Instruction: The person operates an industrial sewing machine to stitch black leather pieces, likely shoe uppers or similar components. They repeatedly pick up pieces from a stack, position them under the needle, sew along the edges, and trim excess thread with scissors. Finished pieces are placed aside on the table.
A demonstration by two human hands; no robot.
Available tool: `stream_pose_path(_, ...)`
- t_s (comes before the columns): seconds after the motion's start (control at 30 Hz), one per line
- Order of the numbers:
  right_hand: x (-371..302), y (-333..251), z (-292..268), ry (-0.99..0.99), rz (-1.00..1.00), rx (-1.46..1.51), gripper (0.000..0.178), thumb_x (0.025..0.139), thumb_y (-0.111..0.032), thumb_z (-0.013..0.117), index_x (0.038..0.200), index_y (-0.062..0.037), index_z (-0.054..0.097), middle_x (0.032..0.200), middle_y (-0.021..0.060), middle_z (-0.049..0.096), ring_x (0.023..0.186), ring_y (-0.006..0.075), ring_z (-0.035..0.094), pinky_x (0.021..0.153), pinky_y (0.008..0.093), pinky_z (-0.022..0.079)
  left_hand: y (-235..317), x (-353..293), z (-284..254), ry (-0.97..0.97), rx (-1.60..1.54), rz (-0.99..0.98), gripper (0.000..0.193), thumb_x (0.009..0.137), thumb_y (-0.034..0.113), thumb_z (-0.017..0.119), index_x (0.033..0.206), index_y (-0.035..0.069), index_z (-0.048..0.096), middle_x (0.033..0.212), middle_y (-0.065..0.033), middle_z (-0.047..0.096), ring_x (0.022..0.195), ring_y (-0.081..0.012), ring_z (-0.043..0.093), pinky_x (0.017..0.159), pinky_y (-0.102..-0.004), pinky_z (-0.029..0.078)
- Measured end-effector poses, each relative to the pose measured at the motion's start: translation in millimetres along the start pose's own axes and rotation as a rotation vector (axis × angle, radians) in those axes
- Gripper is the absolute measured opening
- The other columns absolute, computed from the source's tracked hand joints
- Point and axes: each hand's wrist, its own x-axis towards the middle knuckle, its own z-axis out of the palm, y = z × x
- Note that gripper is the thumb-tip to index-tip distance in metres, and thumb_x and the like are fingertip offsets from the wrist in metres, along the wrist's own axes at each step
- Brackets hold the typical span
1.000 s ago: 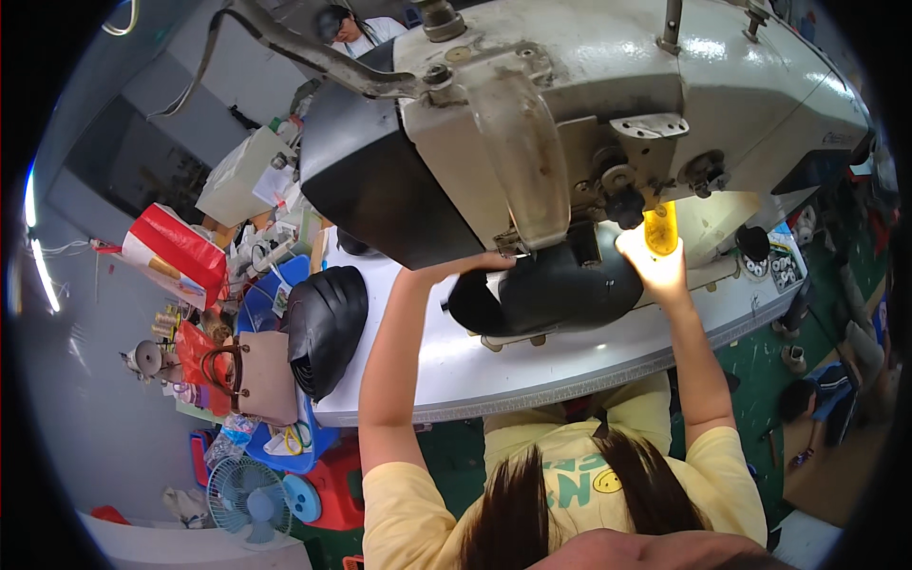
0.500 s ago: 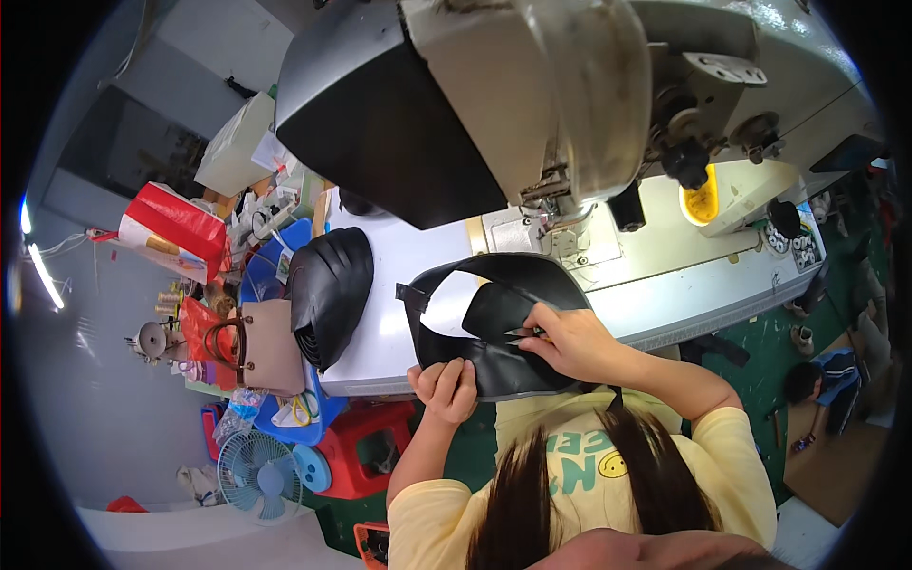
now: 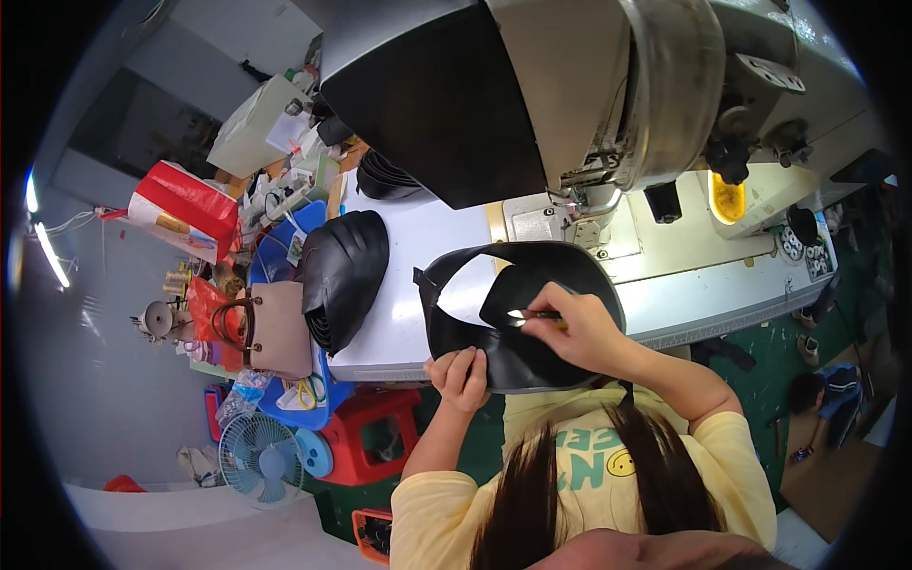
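Observation:
A black leather-like piece (image 3: 575,266), curved into an open loop, lies at the front edge of the white sewing table (image 3: 408,252). My left hand (image 3: 460,378) is closed on its near left edge, fingers curled over the rim. In my right hand (image 3: 584,331) are small thread snips (image 3: 520,317), their two bright pointed blades aimed left over the inside of the piece. The fingers hide most of their handle. Just beyond the piece is the sewing machine's needle area (image 3: 594,199), apart from both hands.
A stack of black pieces (image 3: 344,271) stands on the left, with another black stack (image 3: 385,178) behind it. The dark machine head (image 3: 437,104) overhangs the table. Left of the table are a blue bin (image 3: 271,256), a beige handbag (image 3: 283,332), a red stool (image 3: 370,427) and a fan (image 3: 271,461).
The view has shifted, so the scene sits differently in the picture. My right hand and the snips have tilted, with the blades showing brighter; my left hand keeps its grip on the edge.

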Motion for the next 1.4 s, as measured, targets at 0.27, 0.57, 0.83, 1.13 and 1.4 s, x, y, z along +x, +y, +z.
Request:
stream_pose_path(0.27,-2,8,-10,0.145,0.001,0.091,0.018,0.078,-0.011,0.067,0.083,-0.0015,0.052,0.064,0.0103,0.06,0.053,0.0184,0.059,0.049,0.0269,0.045,-97,54,38,-0.036,0.165,-0.029,0.024,0.063,0.004,0.062,0.086,-0.003,0.06,0.091,-0.0158,0.059,0.086,-0.0324,0.054,0.076,-0.0409,0.042)
stream_pose_path(0.57,-41,112,-4,0.042,-0.075,-0.348,0.003,0.077,0.0,0.058,0.079,0.0004,0.056,0.065,0.0122,0.048,0.055,0.0257,0.047,0.051,0.0328,0.039,-109,160,264,-0.159,0.113,-0.047,0.017,0.076,0.015,0.051,0.09,0.007,0.057,0.083,-0.0095,0.055,0.086,-0.0256,0.051,0.077,-0.0344,0.041)
stream_pose_path(0.83,-55,107,-18,0.114,-0.103,-0.546,0.022,0.064,0.007,0.053,0.084,-0.0017,0.056,0.069,0.0126,0.052,0.065,0.0312,0.053,0.058,0.0387,0.043,-130,117,254,-0.632,0.531,0.03,0.028,0.079,0.021,0.053,0.098,0.003,0.063,0.094,-0.0093,0.061,0.1,-0.0298,0.048,0.085,-0.0445,0.035)
stream_pose_path(1.13,-43,109,-14,0.081,-0.09,-0.532,0.021,0.066,0.006,0.053,0.085,-0.0004,0.056,0.071,0.0141,0.054,0.067,0.0323,0.054,0.059,0.0391,0.044,-179,69,245,-0.622,0.693,-0.041,0.028,0.079,0.02,0.052,0.099,0.005,0.064,0.097,-0.0134,0.061,0.1,-0.0324,0.048,0.083,-0.0517,0.038)
stream_pose_path(1.4,-45,109,-16,0.11,-0.095,-0.525,0.023,0.065,0.005,0.052,0.086,-0.0009,0.055,0.071,0.0138,0.055,0.069,0.0323,0.055,0.06,0.0396,0.045,-143,55,135,-0.281,0.258,-0.23,0.041,0.068,0.019,0.065,0.106,0.005,0.056,0.104,-0.0156,0.055,0.109,-0.03,0.046,0.091,-0.0467,0.034)
